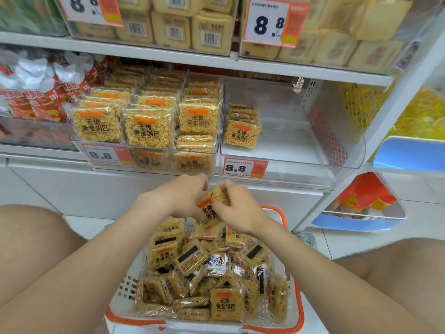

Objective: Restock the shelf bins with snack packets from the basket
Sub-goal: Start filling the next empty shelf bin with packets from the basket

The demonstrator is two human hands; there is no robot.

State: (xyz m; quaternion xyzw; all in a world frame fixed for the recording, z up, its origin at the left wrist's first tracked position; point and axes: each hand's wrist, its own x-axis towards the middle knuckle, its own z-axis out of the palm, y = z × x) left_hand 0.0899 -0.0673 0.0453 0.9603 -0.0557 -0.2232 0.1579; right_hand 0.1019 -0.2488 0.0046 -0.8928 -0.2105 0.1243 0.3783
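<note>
Both hands curl round a small stack of packets (210,208). The left hand (180,196) clamps one side and the right hand (240,210) the other, probably to square the edges so they go in as one block. Directly below the grip, the basket (127,288) is heaped with loose packets (183,259), within easy reach. Above and right of the grip is the near-empty bin (301,150), with only a short row (242,133) at its left wall, so it is the likely target. The bin up-left (144,131) looks full.
</note>
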